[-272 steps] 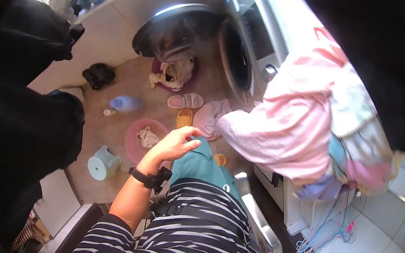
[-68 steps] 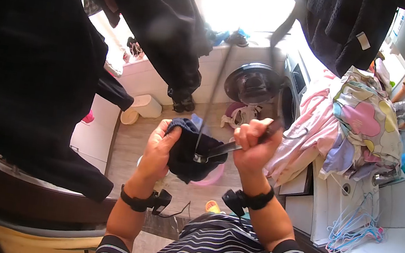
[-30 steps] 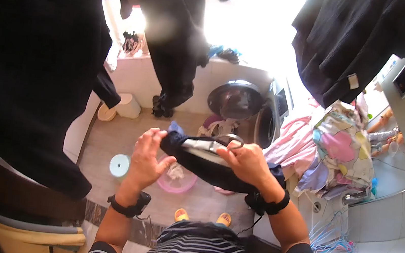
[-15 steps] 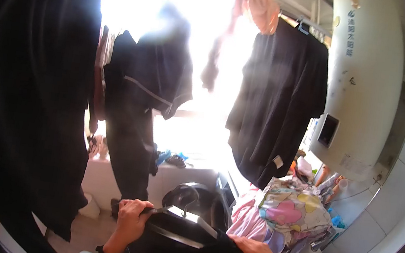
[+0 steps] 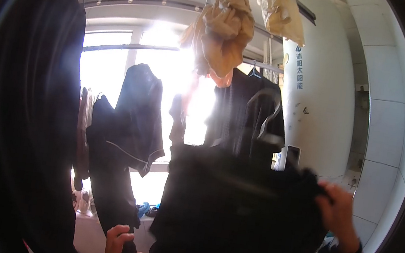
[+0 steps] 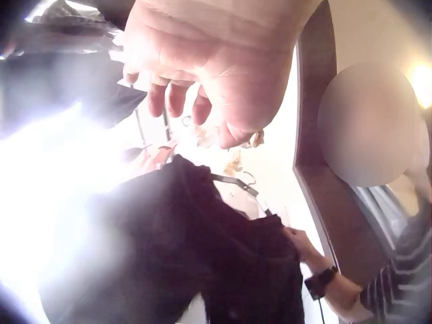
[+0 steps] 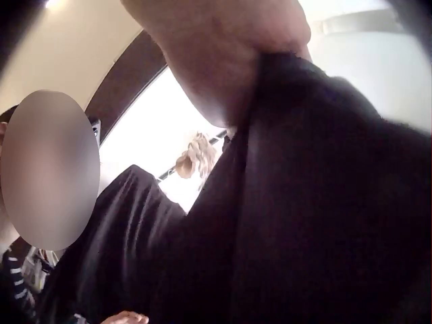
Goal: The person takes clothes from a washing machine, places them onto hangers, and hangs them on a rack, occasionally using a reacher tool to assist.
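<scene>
A black top (image 5: 236, 218) hangs on a metal hanger (image 6: 237, 182), whose hook rises above the neckline. My right hand (image 5: 339, 208) grips the top at one shoulder, by the end of the hanger; the right wrist view shows the dark cloth (image 7: 324, 196) falling from under that hand. Low in the head view is my left hand (image 5: 120, 251), apart from the top, with its fingers loosely bent. The left wrist view shows the same left hand (image 6: 216, 67) holding nothing. In the head view the top is blurred, and its lower end runs close to the frame's bottom.
Dark trousers (image 5: 110, 165) and a black shirt (image 5: 253, 112) hang before the bright window. Cream cloths (image 5: 226, 27) hang overhead near a dark rail (image 5: 300, 9). A white water heater (image 5: 317, 106) is on the right wall. Large dark clothing (image 5: 21, 102) fills the left side.
The hanger went into the top's neck while low over the floor. Since then the top has been raised, the view has tilted up, and my left hand has let go.
</scene>
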### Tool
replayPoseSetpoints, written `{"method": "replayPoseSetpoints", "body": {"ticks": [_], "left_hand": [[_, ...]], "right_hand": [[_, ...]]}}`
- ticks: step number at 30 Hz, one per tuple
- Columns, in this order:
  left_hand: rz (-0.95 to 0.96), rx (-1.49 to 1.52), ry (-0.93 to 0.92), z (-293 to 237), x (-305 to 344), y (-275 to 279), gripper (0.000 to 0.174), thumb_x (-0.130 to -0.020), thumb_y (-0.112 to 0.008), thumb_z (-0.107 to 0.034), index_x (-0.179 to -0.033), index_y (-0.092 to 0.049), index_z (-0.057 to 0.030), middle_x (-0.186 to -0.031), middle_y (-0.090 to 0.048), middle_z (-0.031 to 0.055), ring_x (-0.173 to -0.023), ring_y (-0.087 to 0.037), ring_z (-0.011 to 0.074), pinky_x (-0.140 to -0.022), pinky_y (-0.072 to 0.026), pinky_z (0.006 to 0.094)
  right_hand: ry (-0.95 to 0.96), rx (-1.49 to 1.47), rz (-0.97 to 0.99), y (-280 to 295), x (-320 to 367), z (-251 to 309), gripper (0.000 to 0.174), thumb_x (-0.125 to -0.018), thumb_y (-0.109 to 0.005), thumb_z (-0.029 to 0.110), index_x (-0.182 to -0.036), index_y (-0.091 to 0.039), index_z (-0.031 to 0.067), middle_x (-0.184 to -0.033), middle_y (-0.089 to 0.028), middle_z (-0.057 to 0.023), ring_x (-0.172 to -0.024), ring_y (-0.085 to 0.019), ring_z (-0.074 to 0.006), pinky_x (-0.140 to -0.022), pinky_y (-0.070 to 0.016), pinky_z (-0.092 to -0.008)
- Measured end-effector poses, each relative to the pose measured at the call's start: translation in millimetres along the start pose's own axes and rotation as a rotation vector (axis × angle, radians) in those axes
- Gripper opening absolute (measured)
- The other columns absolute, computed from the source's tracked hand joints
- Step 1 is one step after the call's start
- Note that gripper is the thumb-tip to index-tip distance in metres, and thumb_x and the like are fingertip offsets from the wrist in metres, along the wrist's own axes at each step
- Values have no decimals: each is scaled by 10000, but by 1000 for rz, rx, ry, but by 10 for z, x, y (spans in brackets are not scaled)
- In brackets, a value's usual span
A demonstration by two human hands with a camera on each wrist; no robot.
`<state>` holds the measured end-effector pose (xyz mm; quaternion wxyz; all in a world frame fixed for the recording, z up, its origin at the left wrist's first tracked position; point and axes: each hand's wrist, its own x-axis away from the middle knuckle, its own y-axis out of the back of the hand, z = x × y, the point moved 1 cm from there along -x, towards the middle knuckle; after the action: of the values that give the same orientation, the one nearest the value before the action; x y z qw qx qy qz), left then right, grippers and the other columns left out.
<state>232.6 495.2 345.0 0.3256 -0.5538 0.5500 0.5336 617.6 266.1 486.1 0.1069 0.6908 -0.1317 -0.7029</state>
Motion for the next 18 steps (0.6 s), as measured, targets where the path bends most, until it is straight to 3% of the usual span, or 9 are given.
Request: {"method": "replayPoseSetpoints", "body": {"ticks": [4, 9, 12, 15, 17, 18], "left_hand": [[144, 41, 149, 174, 265, 127, 444, -854, -687, -347, -1158, -552, -53, -1227, -516, 178, -1137, -506, 336, -949, -423, 417], [270, -18, 173, 453, 612, 274, 454, -833, -711, -321, -1167, -555, -55, -1261, -514, 169, -1159, -511, 328, -946, -439, 401], [308, 31, 291, 638, 881, 395, 472, -808, -735, -290, -1183, -560, -62, -1280, -510, 170, -1181, -500, 339, -972, -422, 406], [248, 496, 999, 1488, 1486, 388, 480, -795, -745, -260, -1194, -560, -66, -1300, -500, 166, -1209, -478, 345, -995, -404, 415], [409, -28, 467, 754, 1269, 614, 505, -779, -753, -245, -1213, -557, -73, -1343, -472, 156, -1260, -433, 350, -1028, -373, 428], [432, 10, 516, 868, 1396, 627, 550, -754, -771, -274, -1224, -561, -79, -1414, -421, 157, -1289, -409, 354, -1044, -357, 433]], "right_hand": [[-60, 150, -157, 383, -838, 92, 226, -884, -611, 149, -1022, -638, -28, -950, -665, -212, -864, -650, -346, -751, -493, -378], [110, 370, -377, 481, -1656, 252, 212, -875, -636, 202, -967, -664, 12, -816, -664, -203, -791, -648, -378, -697, -497, -394], [67, 439, -271, 454, -1873, 467, 221, -861, -648, 210, -944, -684, 9, -800, -669, -204, -786, -656, -365, -714, -502, -391], [-51, 385, -106, 460, -1865, 726, 233, -847, -655, 214, -947, -704, 9, -826, -683, -198, -795, -672, -336, -748, -507, -380], [-59, 318, 41, 494, -1833, 870, 252, -838, -657, 215, -982, -714, 15, -882, -701, -186, -827, -689, -289, -793, -506, -360], [-57, 243, 114, 490, -1812, 881, 236, -831, -669, 218, -966, -724, 32, -880, -700, -198, -847, -690, -279, -806, -506, -355]]}}
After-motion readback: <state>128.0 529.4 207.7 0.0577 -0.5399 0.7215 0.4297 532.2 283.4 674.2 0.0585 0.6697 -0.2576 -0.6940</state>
